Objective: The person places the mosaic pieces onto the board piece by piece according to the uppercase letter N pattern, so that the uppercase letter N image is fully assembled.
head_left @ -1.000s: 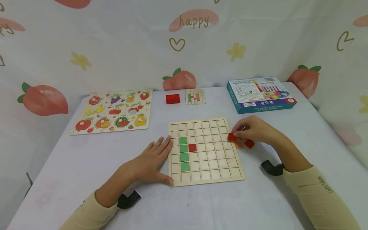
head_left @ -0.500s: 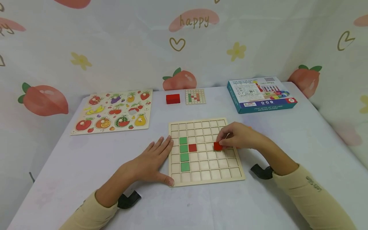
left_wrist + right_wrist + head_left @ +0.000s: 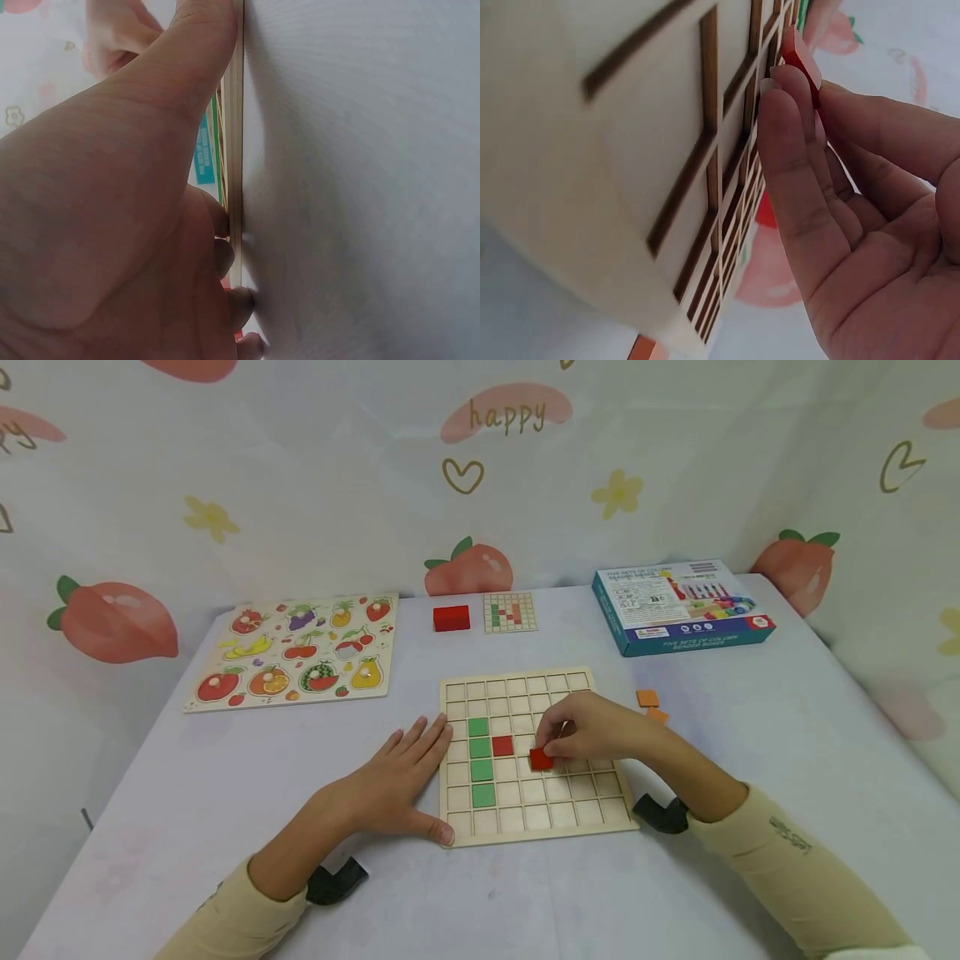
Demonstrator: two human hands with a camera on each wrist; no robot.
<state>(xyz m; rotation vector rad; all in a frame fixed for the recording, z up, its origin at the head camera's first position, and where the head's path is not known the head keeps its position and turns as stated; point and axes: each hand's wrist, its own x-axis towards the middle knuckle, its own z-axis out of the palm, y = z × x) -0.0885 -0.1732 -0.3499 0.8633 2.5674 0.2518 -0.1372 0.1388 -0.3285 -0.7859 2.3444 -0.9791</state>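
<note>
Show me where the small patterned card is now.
In the head view, the patterned card lies beyond the grid board, immediately right of the red block.

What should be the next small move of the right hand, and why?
Probably lower the held red tile into a bare cell of the grid board: the right hand pinches it tilted over the board, not yet seated, while the left hand touches the board's left edge.

Board point(image 3: 536, 817) under the tile point(image 3: 539, 761) in the right hand point(image 3: 596, 727), left hand point(image 3: 390, 783) leftward, puzzle point(image 3: 327, 643) behind left, box point(image 3: 693, 643) behind right
</note>
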